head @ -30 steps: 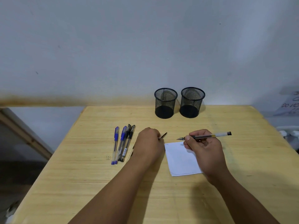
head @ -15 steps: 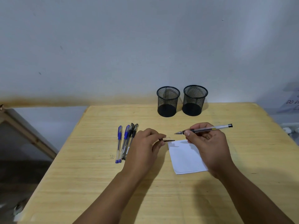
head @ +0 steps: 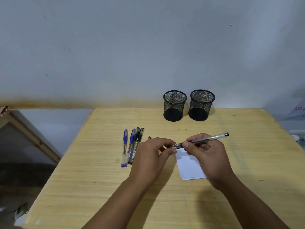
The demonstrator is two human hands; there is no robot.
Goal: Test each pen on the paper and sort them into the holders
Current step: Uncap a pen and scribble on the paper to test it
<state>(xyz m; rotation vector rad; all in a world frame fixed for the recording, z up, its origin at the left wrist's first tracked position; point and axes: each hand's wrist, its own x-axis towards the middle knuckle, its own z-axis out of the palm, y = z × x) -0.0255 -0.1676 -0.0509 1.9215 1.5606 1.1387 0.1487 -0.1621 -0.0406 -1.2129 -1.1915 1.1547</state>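
My right hand [head: 208, 156] grips a clear pen [head: 206, 139] with a black end plug, its tip pointing left above the white paper [head: 188, 166]. My left hand [head: 151, 156] pinches a small black pen cap [head: 175, 147] right at the pen's tip. Another dark pen [head: 149, 137] peeks out from behind my left hand. Several pens, blue-capped [head: 125, 146] and black-capped [head: 137, 142], lie side by side on the table to the left. Two black mesh holders, left [head: 174, 105] and right [head: 201, 104], stand at the table's back edge.
The wooden table [head: 99, 187] ends near a grey wall. A wooden frame [head: 29, 136] leans on the floor to the left. A paper with handwriting [head: 299, 110] lies off the table at far right.
My left hand has brought the black cap rightward until it meets the pen's tip. My right hand has shifted the pen slightly left and down toward it.
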